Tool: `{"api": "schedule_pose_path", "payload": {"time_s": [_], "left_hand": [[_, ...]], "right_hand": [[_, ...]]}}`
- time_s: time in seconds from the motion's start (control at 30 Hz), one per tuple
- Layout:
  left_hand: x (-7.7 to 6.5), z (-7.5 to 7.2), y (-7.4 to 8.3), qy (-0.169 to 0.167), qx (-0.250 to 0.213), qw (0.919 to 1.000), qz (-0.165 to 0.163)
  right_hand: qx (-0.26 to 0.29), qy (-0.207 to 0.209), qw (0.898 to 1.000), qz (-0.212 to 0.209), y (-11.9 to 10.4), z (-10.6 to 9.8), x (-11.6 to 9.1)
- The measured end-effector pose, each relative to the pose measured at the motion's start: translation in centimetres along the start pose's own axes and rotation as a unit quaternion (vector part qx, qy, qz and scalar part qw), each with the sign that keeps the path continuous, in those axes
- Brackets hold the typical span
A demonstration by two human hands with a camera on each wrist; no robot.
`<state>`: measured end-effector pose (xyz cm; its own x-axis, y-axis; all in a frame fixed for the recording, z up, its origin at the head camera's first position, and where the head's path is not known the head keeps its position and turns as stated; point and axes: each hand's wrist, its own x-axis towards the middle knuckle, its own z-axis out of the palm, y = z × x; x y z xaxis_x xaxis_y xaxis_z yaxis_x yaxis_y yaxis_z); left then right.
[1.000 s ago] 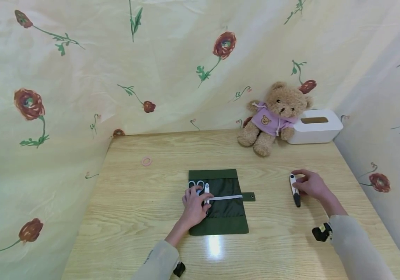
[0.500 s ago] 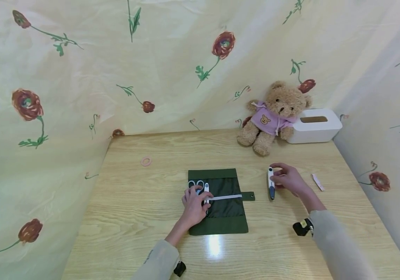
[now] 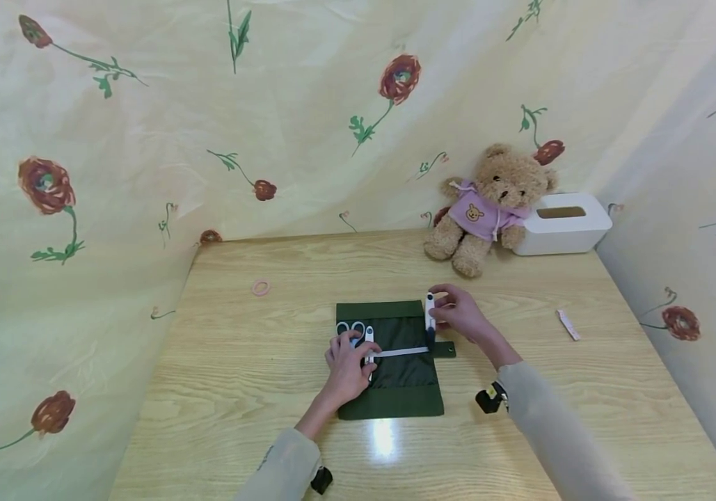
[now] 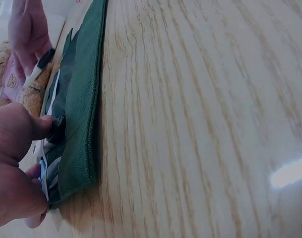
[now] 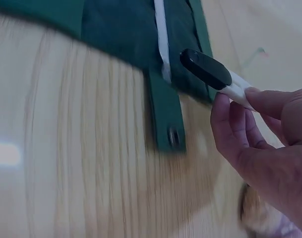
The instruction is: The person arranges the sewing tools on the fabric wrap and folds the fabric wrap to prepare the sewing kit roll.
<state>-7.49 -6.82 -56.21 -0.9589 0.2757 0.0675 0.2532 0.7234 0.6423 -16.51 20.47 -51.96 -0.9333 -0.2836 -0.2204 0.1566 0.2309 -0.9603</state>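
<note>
A dark green fabric roll [image 3: 401, 402] lies unrolled on the table, a white elastic strap [image 3: 404, 353] running across it. Scissors [image 3: 342, 327] with pale handles and a slim white tool [image 3: 369, 335] lie at its left part. My left hand [image 3: 346, 372] rests over them with fingers spread, its thumb at the dark end of the slim tool; the scissors' lower part is hidden. My right hand [image 3: 463, 316] pinches a white tool with a black cap [image 5: 206, 68] between thumb and fingers, cap pointing down, over the roll's right edge near the snap tab [image 5: 165, 116].
A teddy bear [image 3: 479, 216] in a lilac hoodie sits at the back right beside a white tissue box [image 3: 564, 240]. A pink ring [image 3: 261, 287] lies at the left of the table and a small pale pink strip [image 3: 568, 325] at the right.
My right hand has carried the black-capped white tool leftward from the table's right side to the roll's edge, uncovering the pale pink strip. My left hand has stayed in place.
</note>
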Motion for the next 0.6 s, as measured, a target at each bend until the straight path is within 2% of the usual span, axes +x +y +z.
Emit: {"api": "schedule_pose_path", "payload": {"time_s": [0.23, 0.6], "left_hand": [[0.1, 0.0, 0.1, -0.010, 0.000, 0.9999, -0.007], [0.3, -0.2, 0.0, -0.019, 0.004, 0.9996, -0.019]], "right_hand": [[-0.016, 0.004, 1.000, -0.013, -0.3, 3.6, 2.1], [-0.044, 0.019, 0.999, -0.017, -1.3, 6.8, 4.1]]}}
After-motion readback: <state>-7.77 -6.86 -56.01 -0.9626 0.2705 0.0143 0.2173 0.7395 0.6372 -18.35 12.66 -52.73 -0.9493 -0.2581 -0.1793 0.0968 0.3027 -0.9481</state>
